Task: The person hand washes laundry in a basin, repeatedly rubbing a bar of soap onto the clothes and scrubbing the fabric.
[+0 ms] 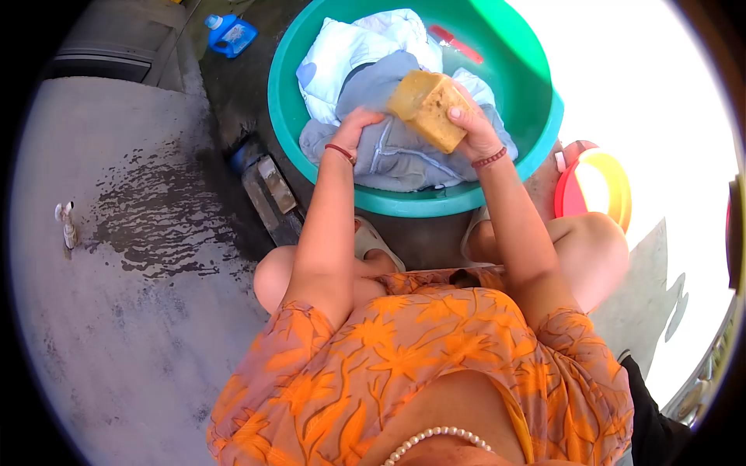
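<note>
R hand pinches the block over the green tub, L hand at the grey-blue cloth.

Your R hand [475, 132] has its grip closed on the tan, rough-faced rectangular block [444, 116], thumb on the near face, held above the grey-blue fabric garment [404, 159] in the big round green plastic tub [373, 203]. Your L hand [357, 133] is at the L part of that garment, thumb pointing toward the block; can't tell if its grip is pressed tog. or spread. White patterned cloth [330, 62] lies at the far L side of the tub, w/ a red long-handled item [457, 44] to its R. Outside: blue plastic bottle w/ handle [233, 37] beyond the tub, far L; red plastic basin [569, 194] and yellow round basin [619, 186] tog. near the tub, R side.
</note>
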The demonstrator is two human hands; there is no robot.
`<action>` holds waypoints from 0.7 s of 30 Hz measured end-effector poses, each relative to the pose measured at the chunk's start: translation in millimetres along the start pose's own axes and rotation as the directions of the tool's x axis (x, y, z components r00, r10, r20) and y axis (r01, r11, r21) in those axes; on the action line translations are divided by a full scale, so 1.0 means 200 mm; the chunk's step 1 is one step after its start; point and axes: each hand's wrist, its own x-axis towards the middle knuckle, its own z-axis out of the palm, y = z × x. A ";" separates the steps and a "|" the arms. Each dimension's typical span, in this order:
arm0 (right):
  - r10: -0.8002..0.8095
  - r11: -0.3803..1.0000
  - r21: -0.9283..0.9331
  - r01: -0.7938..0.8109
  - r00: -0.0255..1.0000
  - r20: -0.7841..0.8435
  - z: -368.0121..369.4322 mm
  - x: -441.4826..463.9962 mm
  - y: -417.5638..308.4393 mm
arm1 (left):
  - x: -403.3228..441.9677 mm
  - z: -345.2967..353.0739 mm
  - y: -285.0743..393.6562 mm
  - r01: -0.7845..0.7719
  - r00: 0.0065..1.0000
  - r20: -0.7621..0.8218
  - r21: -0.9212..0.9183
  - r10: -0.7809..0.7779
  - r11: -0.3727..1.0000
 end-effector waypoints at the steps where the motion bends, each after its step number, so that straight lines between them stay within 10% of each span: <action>1: -0.030 0.959 -0.283 0.029 1.000 0.002 0.00 0.05 -0.10 | 0.00 0.07 -0.04 -0.076 0.995 -0.056 0.190 0.088 0.979; 5: 0.052 0.098 -0.992 0.083 0.995 0.088 0.13 -0.01 0.07 | -0.44 0.57 -0.27 0.034 0.956 -0.132 0.936 0.261 0.350; 12: 0.049 -0.215 -0.951 0.221 0.975 0.216 0.24 0.07 0.44 | -0.41 0.50 -0.56 0.144 0.918 -0.158 0.987 0.364 0.066; 15: -0.017 -0.190 -0.951 0.244 0.968 0.252 0.18 0.11 0.50 | -0.41 0.44 -0.56 0.136 0.909 -0.148 0.989 0.389 0.058; 18: -0.152 0.020 -0.998 -0.066 0.986 -0.068 0.08 0.17 0.57 | -0.39 0.40 -0.56 0.110 0.909 -0.153 0.985 0.388 0.131; 21: 0.268 0.753 -0.521 -0.403 0.910 -0.318 -0.07 0.29 0.48 | -0.39 0.32 -0.43 0.108 0.889 -0.309 0.859 0.339 0.500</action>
